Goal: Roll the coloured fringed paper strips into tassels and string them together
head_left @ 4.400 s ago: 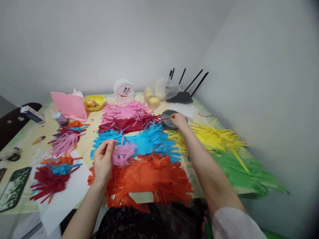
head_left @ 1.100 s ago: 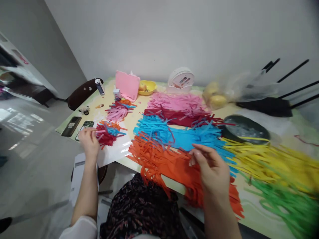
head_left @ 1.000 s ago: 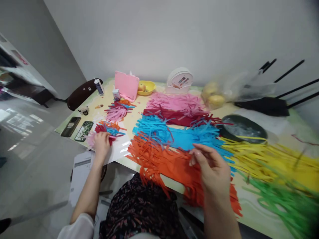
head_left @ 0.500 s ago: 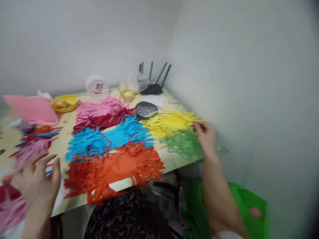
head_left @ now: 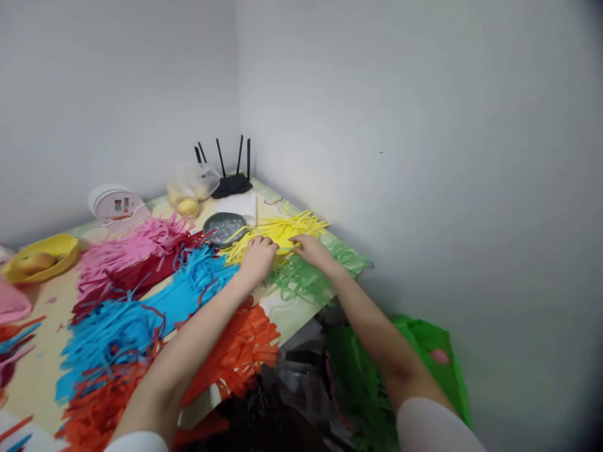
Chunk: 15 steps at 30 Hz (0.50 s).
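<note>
Grey walls [head_left: 400,113] meet beyond the table [head_left: 291,314]. Yellow fringe [head_left: 301,223] lies between and past my left hand [head_left: 260,255] and right hand [head_left: 311,249], green fringe [head_left: 304,280] nearer me; both hands curled, whether gripping I can't tell.

The table [head_left: 40,370] fills a corner between two walls, its top cream with a pale green border. Along its far side, left to right, sit a yellow bowl [head_left: 71,246], a white round-backed holder [head_left: 117,207], a clear plastic bag [head_left: 210,177] of yellowish round items and a black router [head_left: 233,186] with upright antennas. A white sheet [head_left: 242,204] lies just in front of the router, a dark oval dish [head_left: 206,225] beside it. Nearer, fringed bands stretch in rows: pink fringe [head_left: 125,251], dark red fringe [head_left: 141,279], blue fringe [head_left: 172,300], then orange fringe [head_left: 252,336] drooping past the near edge. Yellow fringe [head_left: 294,225] and green fringe [head_left: 308,276] share the right end.
</note>
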Motion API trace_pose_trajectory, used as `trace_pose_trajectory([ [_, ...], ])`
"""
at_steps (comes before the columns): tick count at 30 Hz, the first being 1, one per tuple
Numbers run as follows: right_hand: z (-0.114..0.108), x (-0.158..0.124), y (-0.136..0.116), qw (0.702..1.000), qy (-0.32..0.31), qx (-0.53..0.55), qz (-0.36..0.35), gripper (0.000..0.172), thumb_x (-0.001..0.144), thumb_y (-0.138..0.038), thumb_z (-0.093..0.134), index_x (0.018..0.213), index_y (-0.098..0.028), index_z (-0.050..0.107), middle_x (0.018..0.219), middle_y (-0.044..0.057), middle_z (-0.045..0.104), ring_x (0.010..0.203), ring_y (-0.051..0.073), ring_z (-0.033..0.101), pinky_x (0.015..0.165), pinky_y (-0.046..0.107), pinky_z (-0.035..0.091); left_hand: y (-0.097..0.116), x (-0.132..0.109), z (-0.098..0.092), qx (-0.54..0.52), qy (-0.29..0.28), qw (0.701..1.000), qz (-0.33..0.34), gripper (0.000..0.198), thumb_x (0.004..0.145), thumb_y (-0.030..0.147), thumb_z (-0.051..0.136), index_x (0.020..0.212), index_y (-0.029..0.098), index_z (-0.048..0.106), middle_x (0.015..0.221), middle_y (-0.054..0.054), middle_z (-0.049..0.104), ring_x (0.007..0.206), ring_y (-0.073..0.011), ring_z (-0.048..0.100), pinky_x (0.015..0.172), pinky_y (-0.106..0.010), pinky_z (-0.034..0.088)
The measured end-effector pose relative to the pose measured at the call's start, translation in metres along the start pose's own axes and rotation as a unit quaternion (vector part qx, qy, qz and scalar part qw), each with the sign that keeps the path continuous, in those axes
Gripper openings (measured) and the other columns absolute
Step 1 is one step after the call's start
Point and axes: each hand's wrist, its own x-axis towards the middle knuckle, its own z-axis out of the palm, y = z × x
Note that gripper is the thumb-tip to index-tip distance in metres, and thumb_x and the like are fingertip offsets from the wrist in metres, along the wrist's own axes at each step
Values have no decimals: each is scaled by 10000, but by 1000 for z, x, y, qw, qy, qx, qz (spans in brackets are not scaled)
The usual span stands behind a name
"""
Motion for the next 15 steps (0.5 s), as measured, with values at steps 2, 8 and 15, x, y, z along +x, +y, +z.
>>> trace_pose_trajectory([
  [2,-1,-1,0,1000,7,-2,2,216,927,-254,615,1109,-145,660,1108,85,689,1005,195,651,940,412,502,0,22,14,9,-7,1000,10,298,949,139,437,1127,164,675,1215,-145,625,1201,-295,477,1007,-454,367],
  [8,-8,-7,0,999,40,9,2,250,888,-117,543,1071,-131,712,1027,125,725,926,188,655,885,312,478,-3,51,38,26,-29,999,-7,304,951,120,408,1051,132,694,1126,-165,641,1148,-292,481,1009,-492,323],
  [15,-9,-7,-6,997,49,37,-35,178,871,-152,590,967,-161,739,982,90,730,878,181,647,863,296,474,-12,56,41,15,-49,998,-37,318,959,152,391,1111,155,671,1152,-163,646,1141,-287,477,963,-478,359],
])
